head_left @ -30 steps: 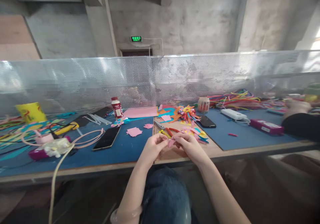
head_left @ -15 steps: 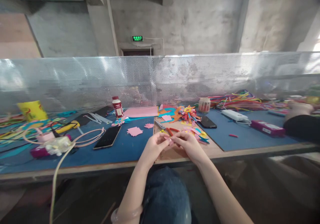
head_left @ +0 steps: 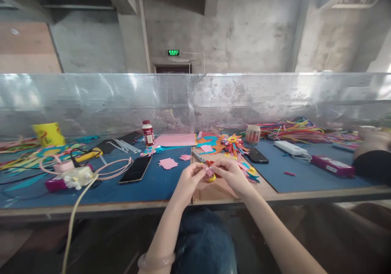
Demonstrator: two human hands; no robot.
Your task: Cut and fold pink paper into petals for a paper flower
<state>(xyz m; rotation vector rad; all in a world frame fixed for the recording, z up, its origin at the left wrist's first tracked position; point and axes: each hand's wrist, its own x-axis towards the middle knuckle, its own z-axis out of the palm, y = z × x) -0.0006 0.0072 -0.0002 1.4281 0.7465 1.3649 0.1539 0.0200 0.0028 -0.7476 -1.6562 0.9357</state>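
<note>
Between my two hands is a small piece of pink paper (head_left: 209, 171), pinched near the table's front edge. My left hand (head_left: 193, 177) grips it from the left with thumb and forefinger. From the right, my right hand (head_left: 229, 174) pinches it too, fingers closed. Scissors (head_left: 199, 156) with orange and yellow handles lie just behind and below the paper, partly hidden by the hands. Left of my hands are a stack of pink paper pieces (head_left: 168, 163) and a smaller pink paper flower shape (head_left: 185, 157). A multicoloured paper flower (head_left: 233, 142) lies beyond my right hand.
A black phone (head_left: 135, 169) and a red bottle (head_left: 148, 133) stand to the left, near a power strip (head_left: 71, 178) with cables. Rightward are another phone (head_left: 257, 155), a jar (head_left: 253, 134), a purple box (head_left: 332, 165) and a co-worker's arm (head_left: 371, 164). A perforated metal screen (head_left: 152, 103) rises behind.
The view has tilted up slightly and shifted left. The pink paper between my fingers shows more fully, and a yellow scissor handle is now visible below it. Both hands keep their pinch.
</note>
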